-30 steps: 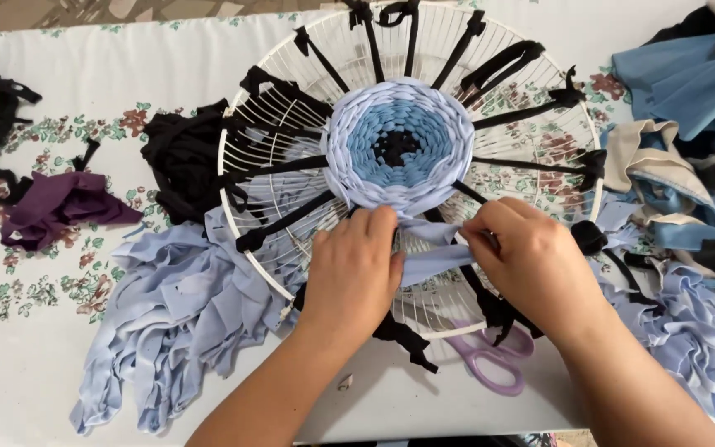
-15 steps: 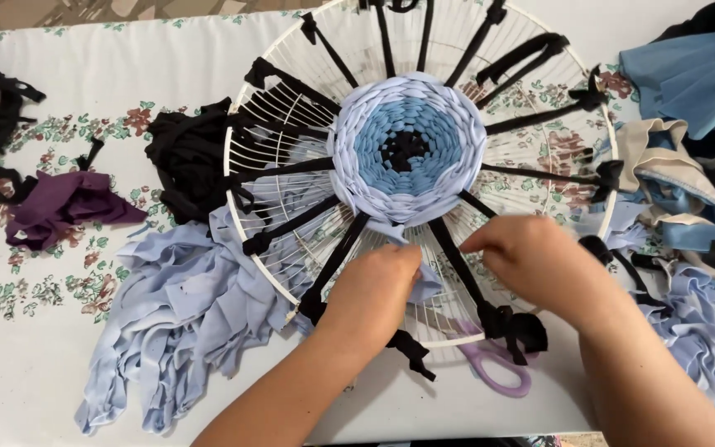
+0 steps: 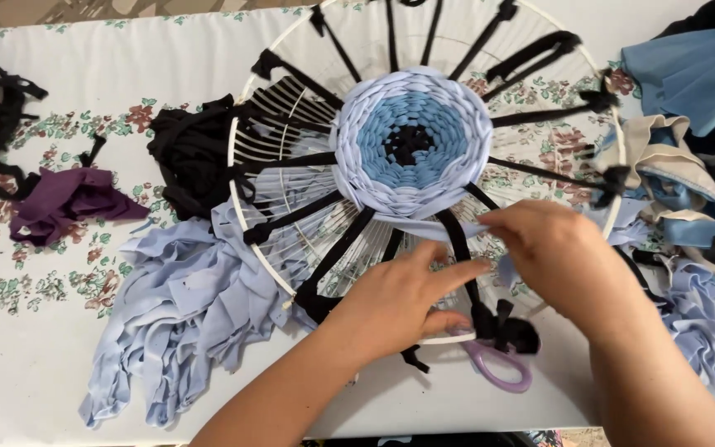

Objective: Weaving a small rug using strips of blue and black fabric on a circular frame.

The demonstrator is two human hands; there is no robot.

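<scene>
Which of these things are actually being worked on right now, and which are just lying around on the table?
In use:
white hoop with black spokes
woven blue round
pale blue strip, pinched by right hand
left hand, resting on the spokes

Lying about:
pale blue strips heap
black pile
purple scrap
purple scissors
fabric pile

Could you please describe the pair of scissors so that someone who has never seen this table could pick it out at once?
Start at the large white round weaving hoop with black fabric spokes in the middle of the table. Follow its rim to the near edge, below the right hand. There, half tucked under a black knot, lies the pair of scissors with lilac plastic handles, the only hard, looped thing among soft fabric strips.
</scene>
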